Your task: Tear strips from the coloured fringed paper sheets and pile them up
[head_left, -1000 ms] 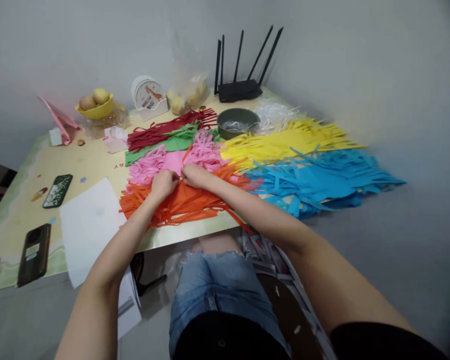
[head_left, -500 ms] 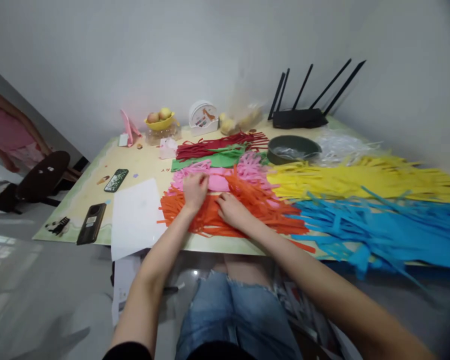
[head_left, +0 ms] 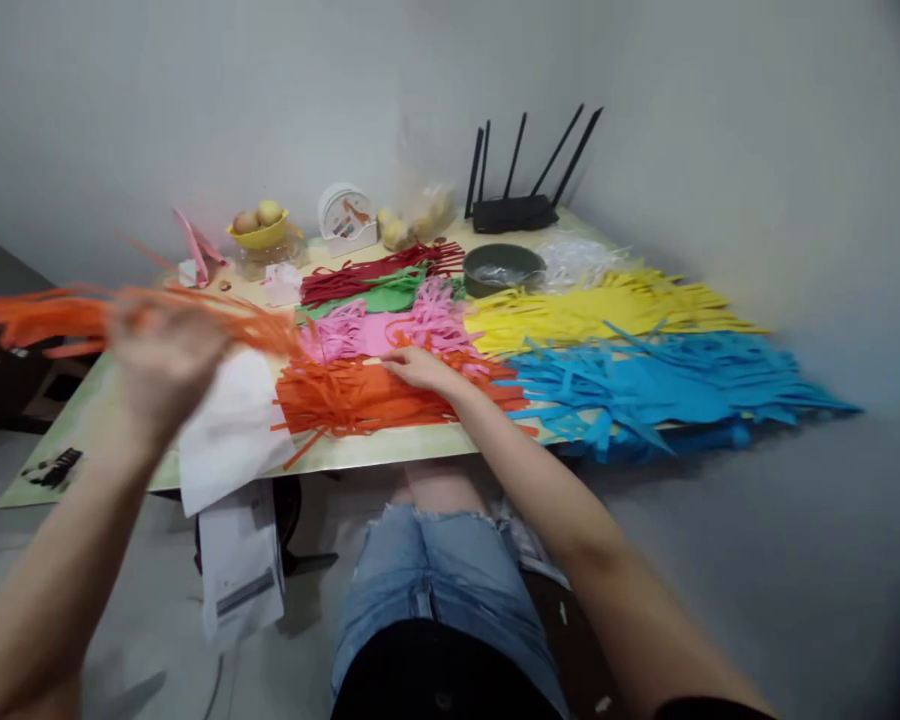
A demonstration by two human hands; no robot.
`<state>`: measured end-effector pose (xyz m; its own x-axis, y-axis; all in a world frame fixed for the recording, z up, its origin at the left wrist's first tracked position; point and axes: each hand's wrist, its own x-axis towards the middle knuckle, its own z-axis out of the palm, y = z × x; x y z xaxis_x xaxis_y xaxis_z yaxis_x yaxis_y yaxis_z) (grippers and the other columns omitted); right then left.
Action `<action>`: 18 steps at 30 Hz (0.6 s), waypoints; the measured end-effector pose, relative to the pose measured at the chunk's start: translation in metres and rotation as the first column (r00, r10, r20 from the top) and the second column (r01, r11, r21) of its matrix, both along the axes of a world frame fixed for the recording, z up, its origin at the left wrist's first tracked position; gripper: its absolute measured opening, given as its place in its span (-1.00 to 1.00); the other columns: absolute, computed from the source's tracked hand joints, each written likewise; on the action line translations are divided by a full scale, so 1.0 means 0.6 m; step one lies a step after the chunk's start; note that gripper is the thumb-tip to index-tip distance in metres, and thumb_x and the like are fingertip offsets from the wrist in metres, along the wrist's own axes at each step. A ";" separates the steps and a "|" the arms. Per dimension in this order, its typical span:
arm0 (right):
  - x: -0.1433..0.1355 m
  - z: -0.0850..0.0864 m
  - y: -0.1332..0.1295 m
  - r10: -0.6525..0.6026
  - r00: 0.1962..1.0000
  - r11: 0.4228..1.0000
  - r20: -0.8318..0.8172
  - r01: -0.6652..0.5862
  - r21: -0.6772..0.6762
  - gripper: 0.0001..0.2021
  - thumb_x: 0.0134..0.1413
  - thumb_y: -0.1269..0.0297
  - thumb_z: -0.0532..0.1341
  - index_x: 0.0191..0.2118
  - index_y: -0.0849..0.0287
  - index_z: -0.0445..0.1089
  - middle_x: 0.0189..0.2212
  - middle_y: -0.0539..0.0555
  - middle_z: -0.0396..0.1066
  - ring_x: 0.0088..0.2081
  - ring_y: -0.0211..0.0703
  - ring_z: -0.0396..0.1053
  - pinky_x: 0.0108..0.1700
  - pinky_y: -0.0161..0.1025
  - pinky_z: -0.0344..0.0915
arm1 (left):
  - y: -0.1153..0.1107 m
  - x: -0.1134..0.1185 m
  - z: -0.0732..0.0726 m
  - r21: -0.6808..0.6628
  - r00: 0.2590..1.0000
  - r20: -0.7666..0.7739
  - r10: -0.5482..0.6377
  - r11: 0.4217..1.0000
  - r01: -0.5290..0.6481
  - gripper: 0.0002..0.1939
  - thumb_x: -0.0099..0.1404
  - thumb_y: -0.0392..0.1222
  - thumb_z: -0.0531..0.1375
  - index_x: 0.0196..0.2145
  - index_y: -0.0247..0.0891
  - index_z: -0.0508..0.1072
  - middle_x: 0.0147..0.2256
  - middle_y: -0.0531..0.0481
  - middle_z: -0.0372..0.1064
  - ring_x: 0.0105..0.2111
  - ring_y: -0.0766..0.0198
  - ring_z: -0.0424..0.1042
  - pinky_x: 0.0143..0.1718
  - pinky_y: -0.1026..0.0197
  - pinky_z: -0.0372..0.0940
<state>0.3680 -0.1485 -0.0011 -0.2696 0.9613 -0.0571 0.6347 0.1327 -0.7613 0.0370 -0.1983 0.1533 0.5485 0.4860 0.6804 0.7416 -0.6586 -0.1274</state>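
- lifted strips: orange
- near fringed pile: orange too
- middle fringe rows: pink, green, dark red
- right-side fringes: yellow, bright blue
- router: black
- round bowl: dark grey-green
- fruit bowl: yellow
- holder: white — brown-orange giraffe print
- paper: white
- tabletop: pale yellow — green border
- shorts: faded blue

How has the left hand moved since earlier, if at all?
Yes: left hand went left, from right of the white paper to its upper left edge.
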 end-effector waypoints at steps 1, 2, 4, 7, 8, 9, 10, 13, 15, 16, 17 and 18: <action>0.008 0.017 -0.016 -0.002 0.998 1.000 -0.061 0.003 0.028 -0.71 0.30 0.29 0.08 -0.12 0.33 0.51 -0.25 0.15 0.58 -0.31 -0.22 0.49 -0.19 -0.33 0.38 | -0.030 0.024 -0.019 -0.017 0.985 -0.153 -0.078 0.997 0.076 -0.94 0.39 -0.25 0.21 -0.24 -0.24 0.49 -0.18 0.09 0.57 -0.09 0.27 0.49 0.18 -0.03 0.20; 0.015 0.036 -0.034 -0.007 0.989 0.997 -0.147 0.019 0.078 -0.68 0.34 0.24 0.06 -0.14 0.31 0.51 -0.25 0.15 0.58 -0.32 -0.23 0.49 -0.21 -0.34 0.38 | -0.056 0.049 -0.038 0.023 0.953 -0.271 -0.134 0.989 0.145 -0.93 0.37 -0.29 0.23 -0.21 -0.18 0.51 -0.19 0.11 0.60 -0.13 0.28 0.53 0.12 0.03 0.25; 0.023 0.076 -0.076 0.015 0.918 0.966 -0.396 0.089 0.242 -0.64 0.36 0.12 0.06 -0.13 0.27 0.51 -0.23 0.15 0.57 -0.27 -0.23 0.49 -0.17 -0.32 0.39 | -0.091 0.095 -0.066 0.164 0.879 -0.437 -0.190 0.944 0.285 -0.83 0.32 -0.37 0.26 -0.17 -0.14 0.53 -0.15 0.06 0.61 -0.16 0.22 0.57 0.05 0.04 0.27; 0.016 0.124 -0.132 0.277 0.811 0.920 -0.516 -0.068 0.386 -0.69 0.24 0.06 0.21 -0.19 0.22 0.55 -0.24 0.11 0.57 -0.17 -0.19 0.49 -0.06 -0.27 0.36 | -0.108 0.138 -0.084 0.301 0.901 -0.367 -0.233 0.886 0.352 -0.78 0.27 -0.38 0.31 -0.15 -0.14 0.53 -0.12 0.02 0.62 -0.18 0.18 0.59 0.02 0.02 0.25; 0.011 0.132 -0.145 0.352 0.799 0.914 -0.487 -0.183 0.361 -0.69 0.22 0.06 0.23 -0.21 0.22 0.56 -0.26 0.09 0.57 -0.18 -0.19 0.48 -0.08 -0.27 0.36 | -0.107 0.146 -0.087 0.298 0.916 -0.312 -0.252 0.889 0.347 -0.77 0.27 -0.36 0.31 -0.13 -0.12 0.53 -0.12 0.02 0.61 -0.17 0.19 0.59 0.02 0.03 0.25; 0.005 0.136 -0.155 0.407 0.784 0.908 -0.469 -0.289 0.304 -0.69 0.21 0.06 0.25 -0.24 0.23 0.57 -0.31 0.08 0.56 -0.23 -0.20 0.47 -0.11 -0.27 0.35 | -0.106 0.152 -0.091 0.287 0.926 -0.263 -0.270 0.895 0.342 -0.76 0.28 -0.34 0.32 -0.11 -0.09 0.53 -0.11 0.03 0.61 -0.15 0.19 0.59 0.01 0.03 0.24; 0.001 0.136 -0.163 0.435 0.762 0.900 -0.479 -0.368 0.233 -0.68 0.20 0.06 0.25 -0.27 0.25 0.56 -0.35 0.06 0.55 -0.28 -0.22 0.46 -0.16 -0.28 0.34 | -0.105 0.156 -0.096 0.277 0.934 -0.221 -0.280 0.900 0.336 -0.75 0.28 -0.32 0.32 -0.10 -0.07 0.53 -0.11 0.02 0.61 -0.14 0.19 0.58 0.01 0.03 0.23; -0.005 0.124 -0.175 0.392 0.676 0.894 -0.624 -0.440 0.086 -0.68 0.16 0.07 0.28 -0.34 0.29 0.53 -0.44 0.04 0.51 -0.39 -0.28 0.40 -0.25 -0.31 0.33 | -0.102 0.165 -0.118 0.282 0.949 -0.142 -0.282 0.907 0.312 -0.73 0.27 -0.33 0.32 -0.08 -0.10 0.53 -0.10 -0.01 0.61 -0.12 0.16 0.58 0.04 0.00 0.21; -0.004 0.117 -0.181 0.334 0.624 0.908 -0.706 -0.415 0.063 -0.71 0.12 0.10 0.32 -0.35 0.28 0.52 -0.44 0.03 0.50 -0.39 -0.29 0.40 -0.25 -0.32 0.34 | -0.101 0.175 -0.135 0.291 0.956 -0.063 -0.287 0.911 0.293 -0.70 0.27 -0.36 0.31 -0.06 -0.12 0.53 -0.13 -0.02 0.62 -0.13 0.15 0.58 0.09 -0.02 0.21; -0.004 0.115 -0.184 0.310 0.604 0.916 -0.734 -0.397 0.060 -0.73 0.12 0.11 0.33 -0.34 0.28 0.52 -0.45 0.02 0.50 -0.40 -0.29 0.41 -0.25 -0.32 0.34 | -0.102 0.182 -0.143 0.286 0.957 0.007 -0.291 0.917 0.277 -0.69 0.26 -0.38 0.31 -0.06 -0.13 0.53 -0.16 -0.02 0.63 -0.14 0.16 0.59 0.10 -0.02 0.21; -0.004 0.114 -0.187 0.288 0.584 0.922 -0.759 -0.383 0.056 -0.74 0.11 0.12 0.34 -0.34 0.27 0.52 -0.46 0.02 0.50 -0.40 -0.30 0.41 -0.25 -0.32 0.35 | -0.103 0.191 -0.150 0.270 0.952 0.092 -0.293 0.927 0.260 -0.68 0.25 -0.39 0.31 -0.06 -0.13 0.53 -0.19 -0.02 0.63 -0.16 0.17 0.60 0.11 -0.02 0.21; -0.004 0.113 -0.191 0.267 0.559 0.927 -0.785 -0.372 0.050 -0.75 0.11 0.13 0.35 -0.33 0.27 0.53 -0.48 0.01 0.50 -0.42 -0.30 0.41 -0.26 -0.32 0.35 | -0.105 0.202 -0.157 0.243 0.937 0.191 -0.292 0.939 0.243 -0.68 0.25 -0.41 0.31 -0.07 -0.14 0.53 -0.22 -0.01 0.64 -0.18 0.18 0.60 0.11 -0.02 0.22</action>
